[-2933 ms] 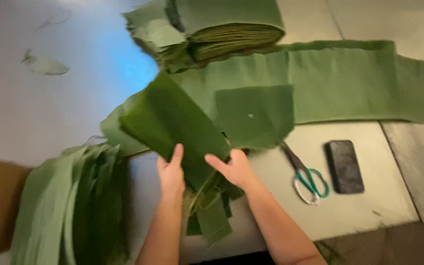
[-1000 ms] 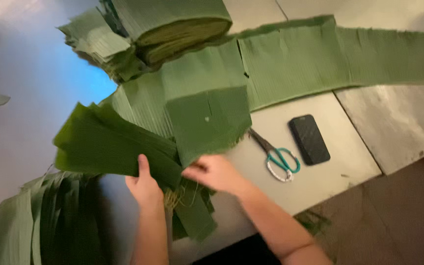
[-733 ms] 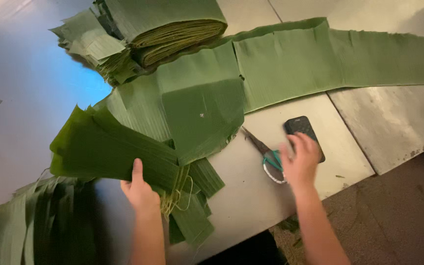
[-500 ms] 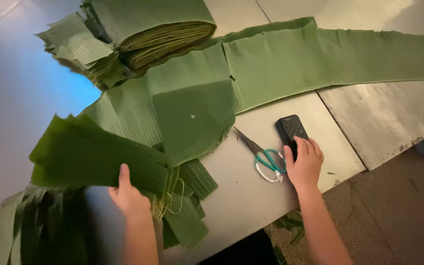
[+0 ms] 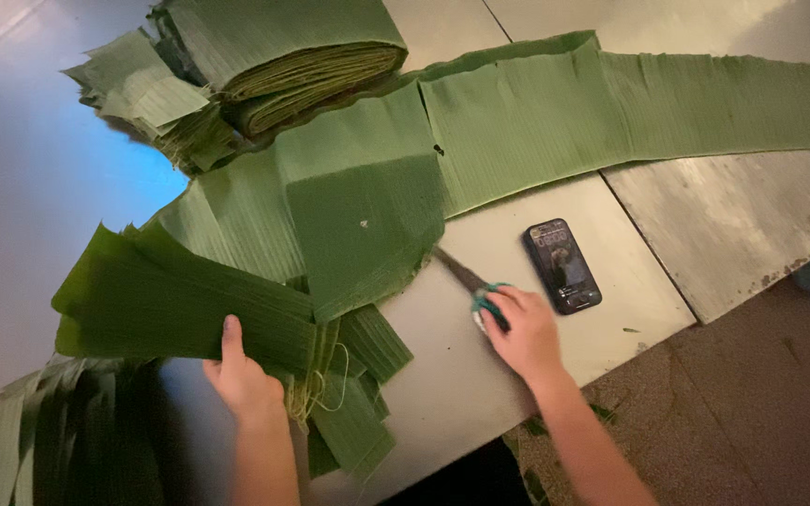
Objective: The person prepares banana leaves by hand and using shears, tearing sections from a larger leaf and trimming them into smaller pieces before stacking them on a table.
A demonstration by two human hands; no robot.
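Note:
My left hand [image 5: 241, 375] grips a bundle of dark green banana-leaf strips [image 5: 171, 300] by its right end, lifting it slightly off the table. My right hand [image 5: 520, 333] rests on the green-handled scissors [image 5: 469, 281], fingers curled over the handles; the blades point up-left toward a square leaf piece [image 5: 363, 230]. A black phone [image 5: 562, 265] lies just right of that hand.
A long banana leaf [image 5: 630, 112] stretches across the metal table [image 5: 733, 225]. A folded stack of leaves [image 5: 274, 56] sits at the back. More leaf strips [image 5: 39, 440] hang at the lower left. The table's front edge runs diagonally at right, with brown floor [image 5: 761, 403] beyond.
My right hand left the leaf bundle, reached right toward the phone and scissors, and now covers the scissor handles. My left hand kept holding the bundle, which shifted left.

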